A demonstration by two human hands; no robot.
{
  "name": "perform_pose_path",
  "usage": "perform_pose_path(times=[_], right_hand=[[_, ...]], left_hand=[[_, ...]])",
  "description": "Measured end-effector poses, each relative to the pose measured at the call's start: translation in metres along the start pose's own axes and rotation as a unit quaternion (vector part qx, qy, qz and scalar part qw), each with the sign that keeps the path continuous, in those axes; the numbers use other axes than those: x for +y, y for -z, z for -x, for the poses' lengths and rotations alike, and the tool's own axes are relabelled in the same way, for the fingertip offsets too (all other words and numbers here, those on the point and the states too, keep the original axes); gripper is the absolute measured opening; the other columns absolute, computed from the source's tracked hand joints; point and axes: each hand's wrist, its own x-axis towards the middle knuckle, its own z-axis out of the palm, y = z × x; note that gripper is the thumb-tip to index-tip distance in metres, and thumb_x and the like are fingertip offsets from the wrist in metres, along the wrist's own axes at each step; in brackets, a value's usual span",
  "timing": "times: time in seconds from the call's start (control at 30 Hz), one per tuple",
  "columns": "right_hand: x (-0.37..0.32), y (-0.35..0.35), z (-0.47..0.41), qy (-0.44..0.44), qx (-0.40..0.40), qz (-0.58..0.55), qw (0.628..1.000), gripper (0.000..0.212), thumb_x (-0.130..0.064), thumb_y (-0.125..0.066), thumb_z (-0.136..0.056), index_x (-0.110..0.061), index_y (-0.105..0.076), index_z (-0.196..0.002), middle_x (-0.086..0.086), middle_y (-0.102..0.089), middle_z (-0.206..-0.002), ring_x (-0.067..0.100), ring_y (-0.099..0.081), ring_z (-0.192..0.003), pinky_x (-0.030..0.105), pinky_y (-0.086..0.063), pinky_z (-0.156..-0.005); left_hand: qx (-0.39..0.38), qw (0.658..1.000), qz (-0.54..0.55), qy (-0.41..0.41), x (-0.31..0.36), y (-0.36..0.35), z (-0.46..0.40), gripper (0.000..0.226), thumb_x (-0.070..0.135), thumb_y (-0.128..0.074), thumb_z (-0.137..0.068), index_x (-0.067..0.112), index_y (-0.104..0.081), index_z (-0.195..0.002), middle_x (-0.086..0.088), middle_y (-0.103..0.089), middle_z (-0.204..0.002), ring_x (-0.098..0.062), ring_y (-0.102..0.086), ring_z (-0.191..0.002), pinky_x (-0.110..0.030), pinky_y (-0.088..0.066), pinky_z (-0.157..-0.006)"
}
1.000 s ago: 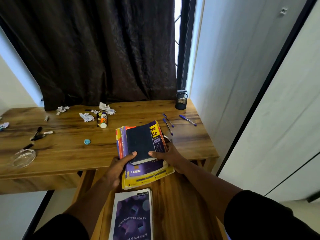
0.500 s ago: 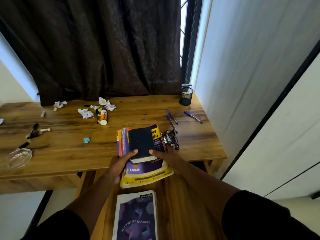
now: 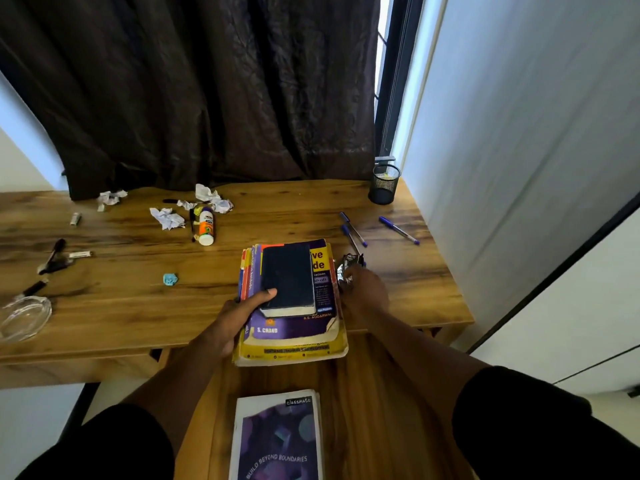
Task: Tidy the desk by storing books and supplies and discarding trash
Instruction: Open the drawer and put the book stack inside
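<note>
A stack of books (image 3: pixel 294 327) lies at the desk's front edge, a dark blue book (image 3: pixel 287 278) on top of a purple and yellow one. My left hand (image 3: pixel 235 317) grips the stack's left side, thumb on the dark book. My right hand (image 3: pixel 363 292) is off the stack, its fingers at a crumpled foil wrapper (image 3: pixel 349 268) beside the books; whether it grips the wrapper is unclear. A purple notebook (image 3: pixel 277 438) lies on the lower wooden surface near me. Several blue pens (image 3: pixel 398 230) lie at the right.
Crumpled papers (image 3: pixel 166 218), a glue bottle (image 3: pixel 206 225) and a small blue scrap (image 3: pixel 170 279) lie on the wooden desk (image 3: pixel 121 306). A black mesh pen cup (image 3: pixel 384 183) stands at the back right. A glass ashtray (image 3: pixel 24 317) and dark pens sit at the left.
My right hand left the stack's right side and moved right onto the foil wrapper, which came into view. My left hand keeps its hold on the books.
</note>
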Motion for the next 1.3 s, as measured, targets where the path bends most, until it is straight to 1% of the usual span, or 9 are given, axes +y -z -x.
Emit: perform_pose_path(times=[0.1,0.4,0.57,0.67,0.9,1.07,1.17,1.23,1.3], right_hand=[[0.003,0.0,-0.015,0.04,-0.005,0.086,0.996,0.054,-0.031,-0.074,-0.089,-0.036,-0.052,-0.138,0.004,-0.055,-0.132,0.025,-0.06,-0.115,0.04,-0.056,-0.085],[0.021,-0.016,-0.028,0.031,0.001,0.174,0.984,0.027,-0.026,-0.065,-0.097,-0.023,-0.066,-0.123,0.005,-0.057,-0.128,0.024,-0.057,-0.113,0.036,-0.052,-0.083],[0.033,-0.007,-0.033,0.004,0.012,0.17,0.985,0.024,-0.026,-0.064,-0.096,-0.025,-0.069,-0.119,0.004,-0.056,-0.123,0.025,-0.058,-0.109,0.038,-0.055,-0.079],[0.042,0.001,-0.037,-0.004,0.022,0.18,0.983,0.021,-0.031,-0.066,-0.095,-0.028,-0.07,-0.116,0.005,-0.056,-0.121,0.026,-0.058,-0.108,0.037,-0.052,-0.077],[0.053,0.012,-0.034,0.014,0.085,0.227,0.97,0.046,-0.045,-0.064,-0.093,-0.025,-0.055,-0.134,0.011,-0.048,-0.132,0.029,-0.047,-0.117,0.042,-0.048,-0.091],[0.017,-0.003,-0.01,0.086,0.049,0.073,0.992,0.034,-0.046,-0.047,-0.103,-0.023,-0.061,-0.122,0.002,-0.06,-0.122,0.02,-0.059,-0.109,0.035,-0.052,-0.081],[-0.006,-0.02,0.001,0.048,-0.04,-0.05,0.997,0.057,-0.073,-0.029,-0.098,-0.027,-0.061,-0.104,0.001,-0.068,-0.097,0.016,-0.067,-0.087,0.037,-0.059,-0.076],[-0.012,-0.031,0.001,0.003,-0.085,-0.096,0.992,0.078,-0.093,-0.023,-0.084,-0.028,-0.059,-0.105,0.007,-0.067,-0.106,0.023,-0.066,-0.098,0.046,-0.057,-0.087],[-0.016,-0.038,0.0,-0.048,-0.126,-0.115,0.984,0.105,-0.105,-0.026,-0.067,-0.028,-0.052,-0.134,0.012,-0.056,-0.137,0.034,-0.053,-0.129,0.056,-0.045,-0.105]], left_hand=[[-0.008,1.0,0.003,0.009,-0.001,0.002,-0.004,0.056,0.039,-0.081,-0.081,0.012,-0.06,-0.125,-0.016,-0.078,-0.104,-0.034,-0.077,-0.09,-0.036,-0.063,-0.062],[-0.016,1.0,0.001,0.009,-0.005,0.004,-0.01,0.055,0.04,-0.079,-0.083,0.015,-0.058,-0.126,-0.013,-0.078,-0.105,-0.033,-0.077,-0.092,-0.038,-0.063,-0.068],[-0.014,1.0,-0.004,0.019,-0.008,0.007,-0.015,0.067,0.046,-0.083,-0.077,0.015,-0.057,-0.131,-0.014,-0.077,-0.109,-0.036,-0.075,-0.098,-0.056,-0.057,-0.095],[-0.016,1.0,-0.008,0.017,-0.008,0.007,-0.014,0.069,0.048,-0.084,-0.075,0.015,-0.058,-0.13,-0.014,-0.077,-0.109,-0.037,-0.075,-0.1,-0.057,-0.056,-0.097],[-0.013,1.0,-0.007,0.012,-0.007,0.005,-0.013,0.066,0.046,-0.082,-0.077,0.015,-0.057,-0.13,-0.015,-0.077,-0.108,-0.037,-0.075,-0.098,-0.054,-0.058,-0.094],[-0.01,1.0,-0.001,0.016,-0.006,0.003,-0.011,0.061,0.044,-0.081,-0.08,0.015,-0.058,-0.129,-0.015,-0.077,-0.107,-0.037,-0.075,-0.097,-0.052,-0.06,-0.089],[-0.007,1.0,-0.001,0.018,-0.005,0.002,-0.007,0.059,0.043,-0.08,-0.081,0.014,-0.059,-0.128,-0.015,-0.078,-0.106,-0.036,-0.075,-0.096,-0.051,-0.061,-0.088],[-0.007,1.0,-0.002,0.02,-0.002,0.0,-0.002,0.059,0.042,-0.081,-0.082,0.014,-0.059,-0.128,-0.015,-0.078,-0.106,-0.036,-0.076,-0.095,-0.049,-0.062,-0.085],[-0.005,1.0,-0.006,0.021,-0.001,-0.004,0.003,0.058,0.041,-0.081,-0.081,0.014,-0.059,-0.127,-0.014,-0.078,-0.105,-0.035,-0.076,-0.094,-0.047,-0.063,-0.081]])
